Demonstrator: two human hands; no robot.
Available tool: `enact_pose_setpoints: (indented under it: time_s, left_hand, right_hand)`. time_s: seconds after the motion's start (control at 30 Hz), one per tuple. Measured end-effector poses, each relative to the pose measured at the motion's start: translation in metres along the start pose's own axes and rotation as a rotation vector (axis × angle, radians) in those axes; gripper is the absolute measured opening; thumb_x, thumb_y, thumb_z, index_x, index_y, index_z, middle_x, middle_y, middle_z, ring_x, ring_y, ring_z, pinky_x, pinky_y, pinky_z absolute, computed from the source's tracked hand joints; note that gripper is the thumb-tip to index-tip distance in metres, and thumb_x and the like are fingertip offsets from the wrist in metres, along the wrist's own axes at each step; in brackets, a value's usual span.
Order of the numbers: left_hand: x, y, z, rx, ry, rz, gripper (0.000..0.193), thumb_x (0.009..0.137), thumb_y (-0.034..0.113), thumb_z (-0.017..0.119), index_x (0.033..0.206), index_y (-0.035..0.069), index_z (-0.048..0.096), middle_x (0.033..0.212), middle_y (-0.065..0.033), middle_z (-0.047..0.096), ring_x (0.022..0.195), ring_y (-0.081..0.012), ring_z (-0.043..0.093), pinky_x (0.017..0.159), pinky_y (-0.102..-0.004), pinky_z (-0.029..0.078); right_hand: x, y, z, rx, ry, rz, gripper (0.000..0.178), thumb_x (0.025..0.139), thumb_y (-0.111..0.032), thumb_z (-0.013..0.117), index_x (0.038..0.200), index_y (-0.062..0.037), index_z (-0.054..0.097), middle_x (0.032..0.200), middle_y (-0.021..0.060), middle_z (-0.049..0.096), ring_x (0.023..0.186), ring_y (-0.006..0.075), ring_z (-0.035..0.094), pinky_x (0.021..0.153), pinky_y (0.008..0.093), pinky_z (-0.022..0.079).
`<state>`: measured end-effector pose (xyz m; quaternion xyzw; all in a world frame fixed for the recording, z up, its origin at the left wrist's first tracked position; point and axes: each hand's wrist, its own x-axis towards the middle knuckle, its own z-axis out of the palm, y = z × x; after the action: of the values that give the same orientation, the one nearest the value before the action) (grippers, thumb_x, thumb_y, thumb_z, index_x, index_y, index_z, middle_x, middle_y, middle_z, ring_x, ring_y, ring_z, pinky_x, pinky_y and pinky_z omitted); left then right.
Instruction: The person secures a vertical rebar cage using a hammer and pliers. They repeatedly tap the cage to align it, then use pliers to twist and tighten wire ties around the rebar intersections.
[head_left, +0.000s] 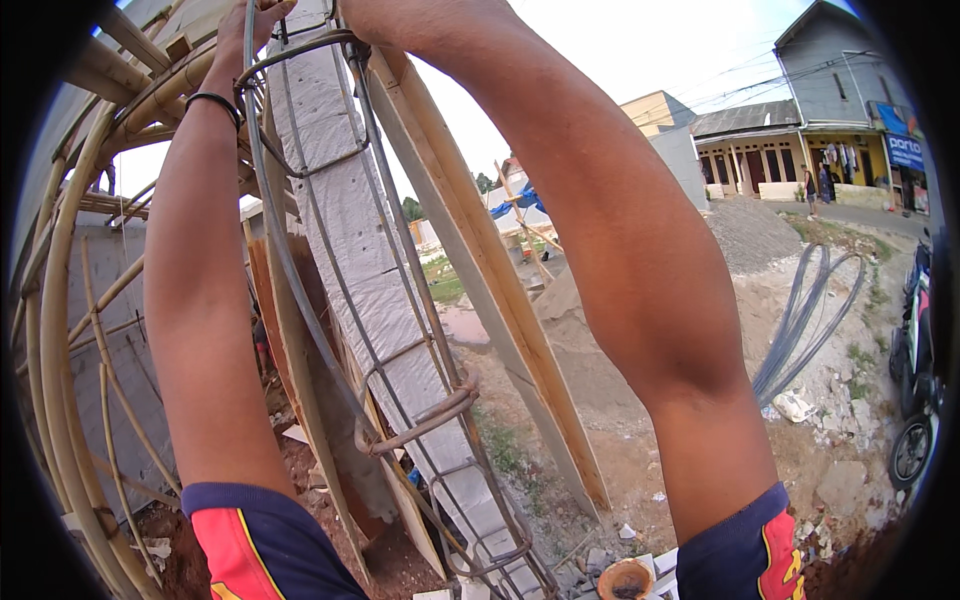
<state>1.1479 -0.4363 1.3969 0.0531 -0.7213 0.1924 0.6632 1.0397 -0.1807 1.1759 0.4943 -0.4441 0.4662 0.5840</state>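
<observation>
Both my arms reach up to the top edge, around a tall cage of steel reinforcing bars (322,215) set against a pale block column (345,255). My left hand (264,14) is at the cage's upper left, fingers curled, touching or close to the bars; what they hold is hidden. Most of my right hand (362,18) lies past the top edge at the cage's right side, its fingers out of sight. Just below my hands a bent steel stirrup (315,172) rings the bars. Lower down hangs a rusty stirrup (425,425), tilted around the cage.
Bamboo scaffolding (65,340) curves along the left. Wooden formwork boards stand beside the column, one long board (500,290) leaning at its right. Below are rubble and an orange bowl (627,580). Coiled steel rods (800,325), a gravel heap (745,232) and a motorcycle (912,370) are at right.
</observation>
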Motion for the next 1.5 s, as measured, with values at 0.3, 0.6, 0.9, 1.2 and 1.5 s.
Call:
enact_pose_setpoints:
  time_s: [0.3, 0.6, 0.9, 1.2, 1.5]
  left_hand:
    - [-0.001, -0.003, 0.002, -0.009, 0.081, -0.013, 0.037, 0.09, 0.046, 0.065, 0.096, 0.01, 0.072, 0.063, 0.004, 0.051, 0.058, -0.0076, 0.047, 0.053, -0.0274, 0.039]
    - [-0.005, 0.002, 0.002, 0.053, 0.05, -0.048, 0.031, 0.093, 0.038, 0.065, 0.095, 0.008, 0.072, 0.064, 0.0032, 0.052, 0.058, -0.0065, 0.048, 0.052, -0.026, 0.038]
    - [-0.005, -0.004, 0.006, 0.007, 0.089, -0.014, 0.031, 0.093, 0.037, 0.063, 0.097, 0.007, 0.071, 0.065, 0.0029, 0.054, 0.058, -0.0082, 0.046, 0.054, -0.0287, 0.038]
    - [0.012, -0.027, 0.009, -0.107, 0.042, 0.062, 0.031, 0.094, 0.032, 0.063, 0.1, 0.003, 0.071, 0.07, 0.0018, 0.055, 0.063, -0.0096, 0.046, 0.059, -0.0302, 0.039]
    - [0.009, -0.028, 0.009, -0.113, -0.006, 0.02, 0.039, 0.095, 0.036, 0.06, 0.113, 0.001, 0.065, 0.091, -0.0066, 0.066, 0.079, -0.0147, 0.056, 0.074, -0.0325, 0.046]
  right_hand:
    - [0.005, 0.003, 0.009, 0.053, 0.051, 0.05, 0.03, 0.098, -0.015, 0.041, 0.115, 0.0055, 0.055, 0.092, 0.0266, 0.067, 0.092, 0.0399, 0.067, 0.083, 0.0476, 0.054]
    - [0.0, 0.009, 0.0, 0.165, 0.104, 0.196, 0.031, 0.097, -0.017, 0.043, 0.114, 0.0046, 0.057, 0.094, 0.0265, 0.067, 0.094, 0.0395, 0.067, 0.083, 0.0463, 0.054]
    - [-0.002, 0.004, -0.008, 0.068, 0.052, 0.103, 0.029, 0.095, -0.014, 0.048, 0.117, 0.0033, 0.056, 0.095, 0.0264, 0.067, 0.095, 0.0388, 0.067, 0.083, 0.0428, 0.055]
    - [0.011, 0.006, 0.006, 0.057, -0.062, 0.045, 0.024, 0.094, -0.013, 0.049, 0.102, 0.0054, 0.061, 0.095, 0.0278, 0.066, 0.091, 0.0384, 0.067, 0.079, 0.0452, 0.055]
    - [-0.116, 0.035, -0.05, 0.174, -0.067, 0.361, 0.039, 0.104, -0.028, 0.043, 0.14, -0.015, 0.038, 0.065, -0.0007, 0.052, 0.053, 0.0069, 0.056, 0.045, 0.0248, 0.046]
